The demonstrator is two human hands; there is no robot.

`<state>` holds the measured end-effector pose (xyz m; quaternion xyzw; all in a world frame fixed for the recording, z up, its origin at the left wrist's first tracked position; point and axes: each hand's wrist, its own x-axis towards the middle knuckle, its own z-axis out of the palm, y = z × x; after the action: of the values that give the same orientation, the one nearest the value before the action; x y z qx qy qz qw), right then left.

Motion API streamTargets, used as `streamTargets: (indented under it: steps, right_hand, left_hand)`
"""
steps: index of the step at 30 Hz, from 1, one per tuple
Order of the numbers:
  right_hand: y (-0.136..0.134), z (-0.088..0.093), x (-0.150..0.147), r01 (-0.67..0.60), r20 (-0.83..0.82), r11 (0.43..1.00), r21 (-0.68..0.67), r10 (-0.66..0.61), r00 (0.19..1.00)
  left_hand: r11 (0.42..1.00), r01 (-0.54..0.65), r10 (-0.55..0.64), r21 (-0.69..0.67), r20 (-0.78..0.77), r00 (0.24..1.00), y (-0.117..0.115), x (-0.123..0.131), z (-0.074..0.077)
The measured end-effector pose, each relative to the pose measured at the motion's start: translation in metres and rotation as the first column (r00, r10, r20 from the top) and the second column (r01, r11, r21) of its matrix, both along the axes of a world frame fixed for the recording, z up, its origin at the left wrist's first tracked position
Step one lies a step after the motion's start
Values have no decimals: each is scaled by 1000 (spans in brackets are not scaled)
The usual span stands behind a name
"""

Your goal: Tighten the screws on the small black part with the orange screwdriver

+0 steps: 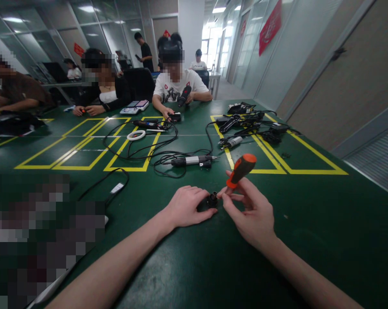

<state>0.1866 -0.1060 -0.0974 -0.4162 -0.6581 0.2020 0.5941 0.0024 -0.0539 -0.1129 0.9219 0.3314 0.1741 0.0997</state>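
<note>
My left hand point(189, 206) rests on the green table and pinches a small black round part point(212, 199) between thumb and fingertips. The part has an opening at its top; its exact kind I cannot make out. Beside it on the right, my right hand point(250, 212) is closed around the lower end of a screwdriver point(242, 169) with an orange and black handle. The handle points up and leans to the right. My fingers hide most of the shaft and its tip, so whether it touches the black part is unclear.
Beyond my hands lies a grey and black electric screwdriver point(190, 161) with coiled cable. Black cabled devices point(239, 122) are piled at the back right. A white ring point(136, 135) lies near yellow tape markings point(126, 169). Across the table a person point(177, 86) holds a dark tool.
</note>
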Motion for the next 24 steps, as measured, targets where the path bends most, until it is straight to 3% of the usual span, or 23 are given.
streamTargets:
  steps: [10,18,24]
  right_hand:
    - [0,-5,1,11,-54,999,40,-9,999]
    - [0,-2,3,31,-72,999,-17,-33,997]
    - [-2,0,3,8,-10,1000,-6,-8,1000]
  left_hand:
    - [1000,-12,11,-4,-14,1000,-1,0,1]
    - [1000,-10,10,-9,-13,1000,0,-1,1]
    - [1000,-10,10,-19,-14,1000,-1,-1,3]
